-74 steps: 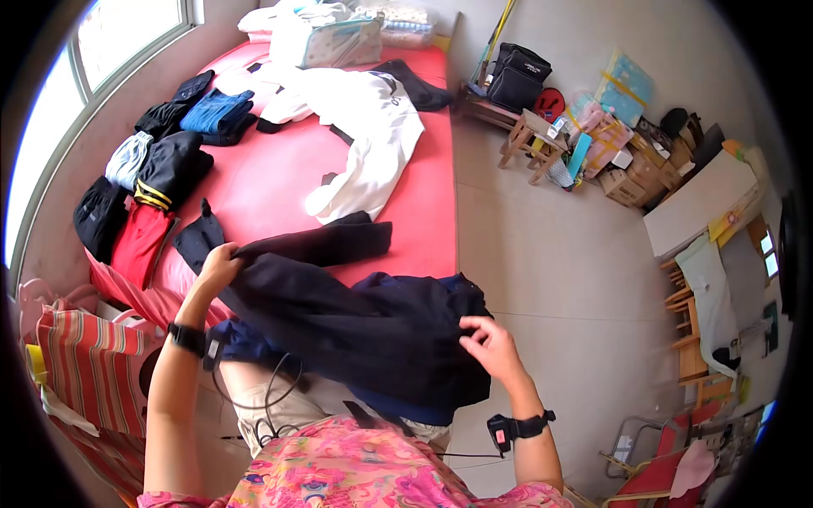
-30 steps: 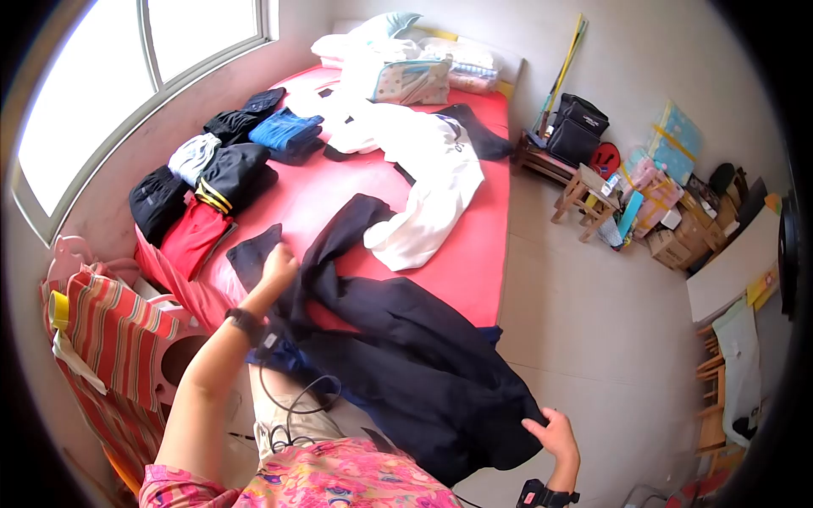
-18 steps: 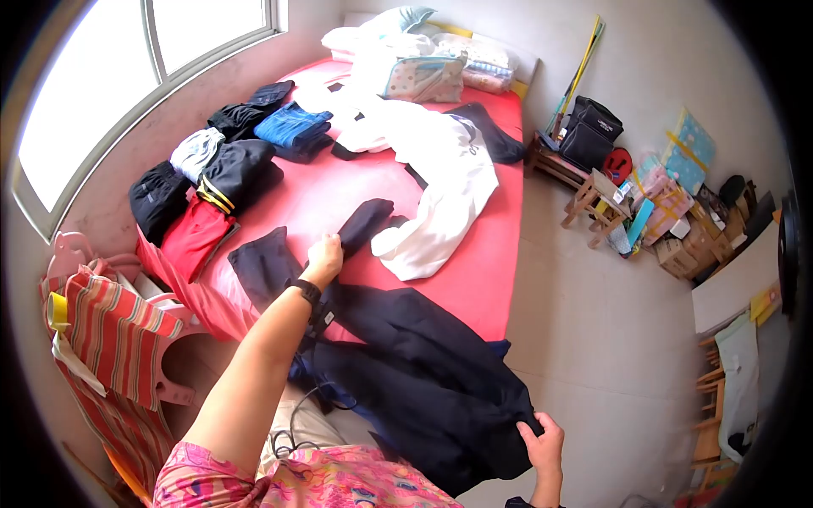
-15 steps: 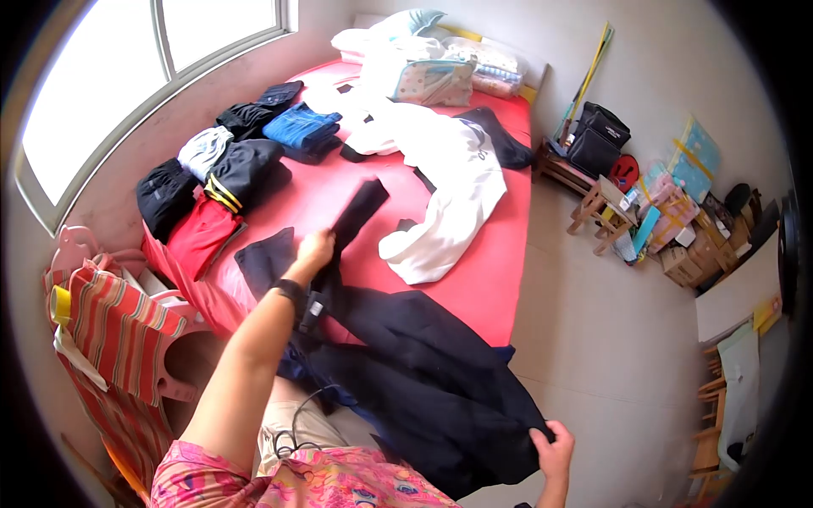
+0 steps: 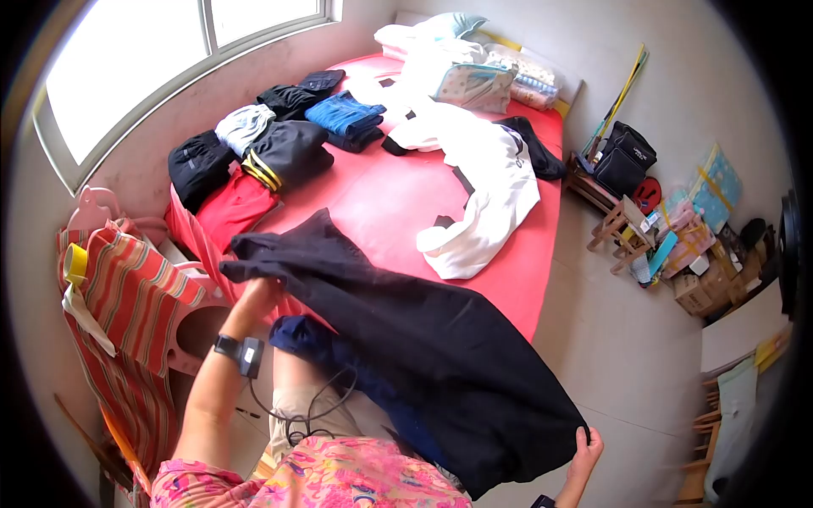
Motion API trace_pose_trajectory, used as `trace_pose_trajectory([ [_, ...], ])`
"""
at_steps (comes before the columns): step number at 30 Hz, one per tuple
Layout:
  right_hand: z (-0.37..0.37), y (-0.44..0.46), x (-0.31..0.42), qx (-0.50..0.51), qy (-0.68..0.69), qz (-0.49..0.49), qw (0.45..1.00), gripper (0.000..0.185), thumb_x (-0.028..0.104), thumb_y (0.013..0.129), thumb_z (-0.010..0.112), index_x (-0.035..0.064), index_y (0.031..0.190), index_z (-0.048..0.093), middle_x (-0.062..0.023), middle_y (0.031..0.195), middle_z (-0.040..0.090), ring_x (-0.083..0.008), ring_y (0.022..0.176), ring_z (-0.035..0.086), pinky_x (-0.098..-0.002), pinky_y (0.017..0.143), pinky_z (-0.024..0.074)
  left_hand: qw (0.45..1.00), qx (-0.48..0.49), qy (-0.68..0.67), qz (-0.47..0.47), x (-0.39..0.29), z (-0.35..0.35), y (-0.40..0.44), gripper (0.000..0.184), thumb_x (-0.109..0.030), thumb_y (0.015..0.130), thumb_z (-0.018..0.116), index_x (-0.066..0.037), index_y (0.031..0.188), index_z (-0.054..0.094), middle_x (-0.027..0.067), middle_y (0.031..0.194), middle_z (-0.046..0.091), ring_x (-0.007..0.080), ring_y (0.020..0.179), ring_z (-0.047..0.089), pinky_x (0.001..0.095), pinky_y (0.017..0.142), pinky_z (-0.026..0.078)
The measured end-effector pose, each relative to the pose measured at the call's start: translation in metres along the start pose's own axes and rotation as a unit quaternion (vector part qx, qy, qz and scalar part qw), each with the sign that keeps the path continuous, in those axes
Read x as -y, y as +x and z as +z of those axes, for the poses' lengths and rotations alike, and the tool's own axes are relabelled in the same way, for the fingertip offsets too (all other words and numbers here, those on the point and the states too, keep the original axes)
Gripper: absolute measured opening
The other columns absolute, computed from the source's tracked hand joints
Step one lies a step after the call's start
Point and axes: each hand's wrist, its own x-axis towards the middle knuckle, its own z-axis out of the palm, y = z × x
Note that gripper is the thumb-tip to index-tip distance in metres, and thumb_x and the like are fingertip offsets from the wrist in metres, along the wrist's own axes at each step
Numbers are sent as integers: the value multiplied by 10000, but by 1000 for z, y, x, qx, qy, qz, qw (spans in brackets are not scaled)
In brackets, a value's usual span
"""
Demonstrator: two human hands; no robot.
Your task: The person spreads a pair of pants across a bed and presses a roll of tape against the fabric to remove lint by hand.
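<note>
Your left hand (image 5: 261,296) has swung left, its grip unclear under the black garment (image 5: 415,326); right hand (image 5: 584,453) pinches its corner. Spreading seemingly needs tension next.

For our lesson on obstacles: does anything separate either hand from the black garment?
Nothing visible: the right hand pinches the black garment at one end; the left hand, partly hidden beneath, touches the other.

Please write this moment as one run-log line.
left hand: partly hidden under black garment | right hand: gripping its edge | black garment: spread between hands, partly over bed | white garment: on bed
</note>
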Motion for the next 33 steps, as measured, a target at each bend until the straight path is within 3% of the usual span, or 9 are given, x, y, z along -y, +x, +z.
trace_pose_trajectory([
  [11, 0, -6, 17, 25, -32, -13, 999, 131, 110, 867, 604, 0, 800, 579, 33, 727, 521, -65, 684, 437, -224, 636, 377, 984, 26, -163, -71, 8, -2, -71, 237, -274, 923, 509, -91, 1032, 612, 62, 1017, 647, 203, 956, 609, 331, 861, 483],
  [13, 3, -1, 17, 34, -50, -21, 998, 135, 115, 871, 600, 4, 797, 577, 35, 727, 514, -66, 681, 427, -227, 631, 373, 984, -67, -143, -81, 4, 8, -56, 296, -345, 914, 520, -68, 955, 618, 75, 941, 648, 198, 877, 620, 323, 782, 506],
  [15, 11, 3, 26, 16, -50, -20, 998, 162, 119, 859, 619, -19, 784, 577, 20, 704, 523, -75, 685, 440, -236, 645, 394, 986, -99, 132, -4, 16, -22, -12, 378, -410, 917, 499, -51, 906, 616, 86, 847, 633, 175, 736, 610, 306, 659, 507],
  [19, 13, 18, 9, -63, -73, -61, 993, 207, 158, 885, 599, -24, 790, 572, -4, 700, 541, -101, 676, 458, -255, 645, 406, 962, -101, 219, 125, -93, 68, 20, 398, -359, 950, 459, 0, 867, 610, 81, 687, 574, 167, 574, 538, 316, 536, 447],
  [21, 18, 18, 7, -156, -154, -121, 968, 245, 195, 906, 575, -34, 821, 580, -47, 717, 579, -143, 675, 491, -284, 663, 426, 756, -143, 480, 421, -130, 94, 62, 429, -356, 954, 462, 20, 802, 601, 108, 628, 544, 183, 559, 549, 335, 513, 445],
  [22, 19, 15, 6, -173, -153, -105, 967, 253, 205, 911, 560, -45, 885, 592, -108, 791, 624, -213, 717, 555, -323, 718, 456, 757, -143, 476, 424, -143, 111, 67, 429, -356, 954, 462, 20, 802, 601, 108, 628, 544, 183, 559, 549, 335, 513, 445],
  [27, 16, -16, -3, -240, -180, -126, 946, 210, 131, 883, 559, -44, 990, 605, -162, 928, 638, -299, 853, 602, -361, 795, 472, 915, -102, 215, 327, -158, 181, 56, 492, -376, 989, 390, 73, 924, 582, 92, 750, 585, 198, 653, 592, 331, 584, 499],
  [29, 4, -31, -19, -247, -197, -145, 938, 262, 195, 925, 513, -39, 1019, 584, -150, 975, 627, -291, 877, 595, -352, 834, 453, 953, 39, 122, 275, -119, 152, 76, 496, -393, 985, 372, 60, 1015, 571, 109, 864, 612, 227, 725, 619, 337, 603, 532],
  [33, -28, -47, -64, -115, -197, -98, 969, 206, 95, 910, 520, -52, 1040, 582, -117, 985, 630, -205, 867, 596, -311, 812, 465, 978, -26, 201, -57, -6, 62, 58, 483, -394, 963, 396, 29, 1149, 535, 181, 1062, 611, 328, 901, 639, 474, 750, 554],
])
